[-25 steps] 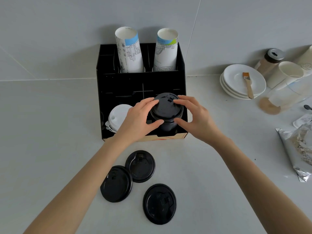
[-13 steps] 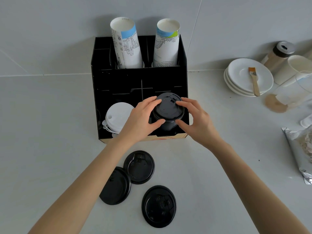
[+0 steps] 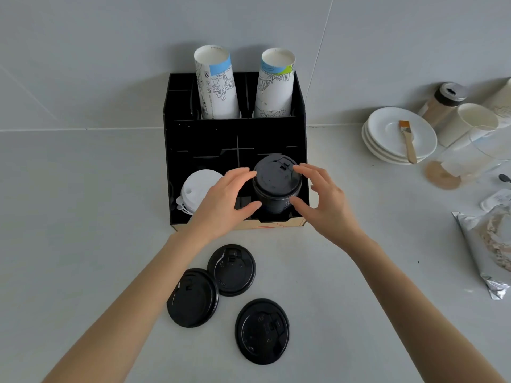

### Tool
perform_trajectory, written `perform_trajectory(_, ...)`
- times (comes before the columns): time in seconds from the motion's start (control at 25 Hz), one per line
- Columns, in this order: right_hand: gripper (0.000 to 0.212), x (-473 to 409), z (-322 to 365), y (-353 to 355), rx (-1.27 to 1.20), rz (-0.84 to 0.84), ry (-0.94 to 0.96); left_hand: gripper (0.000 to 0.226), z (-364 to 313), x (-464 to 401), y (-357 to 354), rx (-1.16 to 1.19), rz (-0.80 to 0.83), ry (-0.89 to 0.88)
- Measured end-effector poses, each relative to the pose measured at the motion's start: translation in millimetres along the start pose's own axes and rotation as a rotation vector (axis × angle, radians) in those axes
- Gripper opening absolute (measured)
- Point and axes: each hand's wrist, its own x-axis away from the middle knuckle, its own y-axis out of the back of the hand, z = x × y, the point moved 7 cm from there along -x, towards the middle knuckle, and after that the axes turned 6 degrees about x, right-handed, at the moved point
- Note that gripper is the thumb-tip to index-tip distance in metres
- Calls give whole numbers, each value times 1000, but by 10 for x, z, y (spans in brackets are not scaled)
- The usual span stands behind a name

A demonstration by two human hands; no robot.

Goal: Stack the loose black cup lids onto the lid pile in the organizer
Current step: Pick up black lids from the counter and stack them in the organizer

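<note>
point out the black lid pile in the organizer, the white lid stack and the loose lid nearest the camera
black lid pile [image 3: 277,175], head view, centre of the top lid
white lid stack [image 3: 199,186], head view, top lid's flat face
nearest loose black lid [image 3: 262,331], head view, middle of the lid

Soft, even daylight filled the scene, bright but without glare, and the pale desk [image 3: 83,244] carried only faint shadows under the arms and around the loose black lids [image 3: 261,331]. The black organizer [image 3: 235,134] swallowed detail in its dark interior. Wide-angle bending curved the wall lines, and the right edge looked slightly smeared.
</note>
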Motion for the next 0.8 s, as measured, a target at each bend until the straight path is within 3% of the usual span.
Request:
perform_trajectory(0.24, 43, 302, 186, -61, 75, -67, 39, 49, 86, 446, 137, 3, -34, 37)
perform_trajectory(0.36, 43, 390, 155, -56, 85, -95, -34, 48, 166, 657, 155, 1, -49, 35)
perform_trajectory(0.8, 42, 711, 421, -648, 55, 155, 74, 48, 530, 1130, 150, 5, -42, 143)
